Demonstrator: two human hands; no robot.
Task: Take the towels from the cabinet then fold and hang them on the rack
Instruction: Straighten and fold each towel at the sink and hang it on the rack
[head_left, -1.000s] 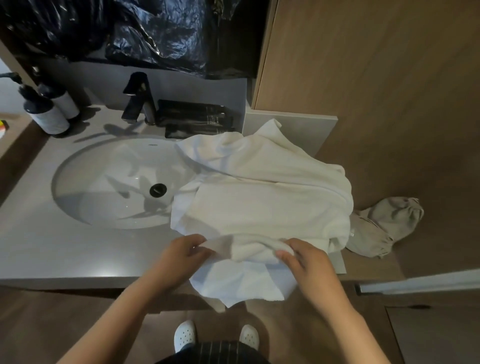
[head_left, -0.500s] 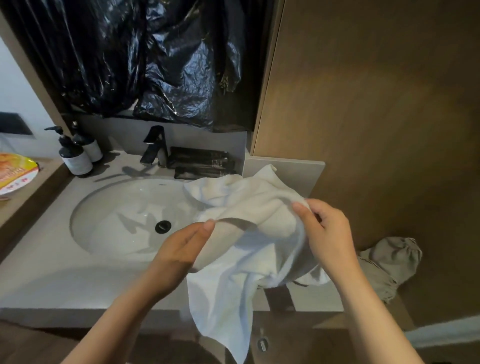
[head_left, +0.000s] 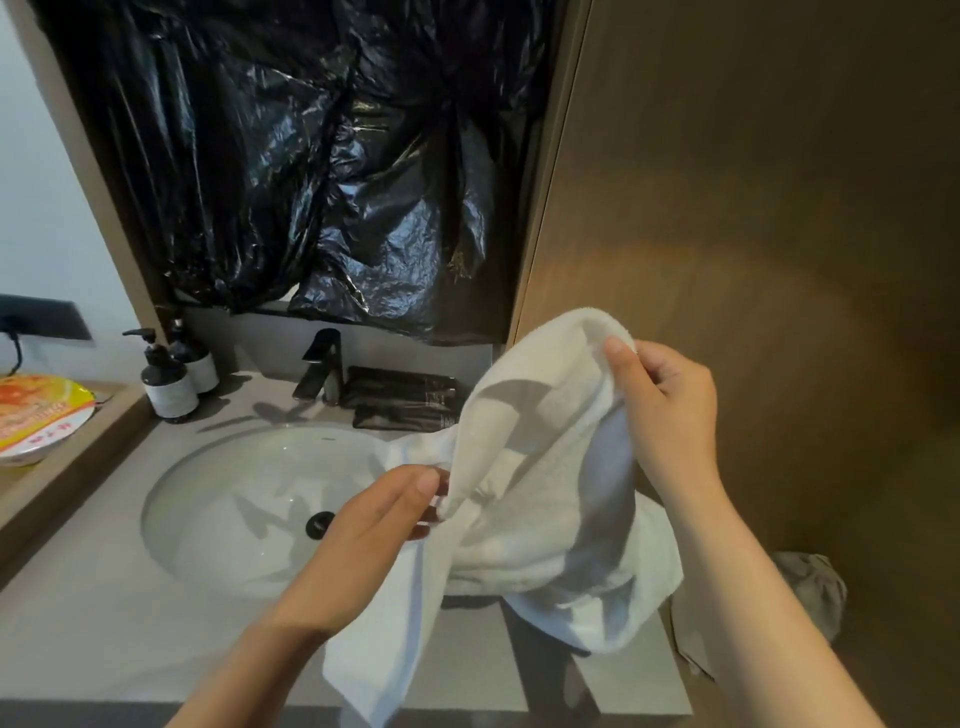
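Towel (head_left: 540, 467) is up in the air, just right of the sink (head_left: 218, 519) and above the table (head_left: 78, 623) edge, with both my hands on it. Right hand (head_left: 670, 415) is the high one, up and to the right of the sink: its fingers (head_left: 670, 374) are curled with the thumb clamped over the top hem, so the cloth hangs from that point. Left hand (head_left: 374, 530) is lower, over the sink's right rim, fingers (head_left: 415, 483) pinching a side edge where the cloth bunches. It's probably a corner, but the folds hide it. A loose tail drops past the table front below the sink.

I read the grip as a shake-out: one edge high and one low to let the weight pull the towel flat and find the corners before the first fold. So the folding is barely begun and nothing is hung. No rack is in view.

Keeping it off the sink makes sense, since the basin may be wet.

Behind the sink are a tap (head_left: 322, 369), dark packets (head_left: 400, 397) and black plastic sheeting (head_left: 311, 182). Two pump bottles (head_left: 169, 384) are at its back left. A grey cloth (head_left: 810, 587) is slumped far right of the sink against the wood panel (head_left: 753, 208).
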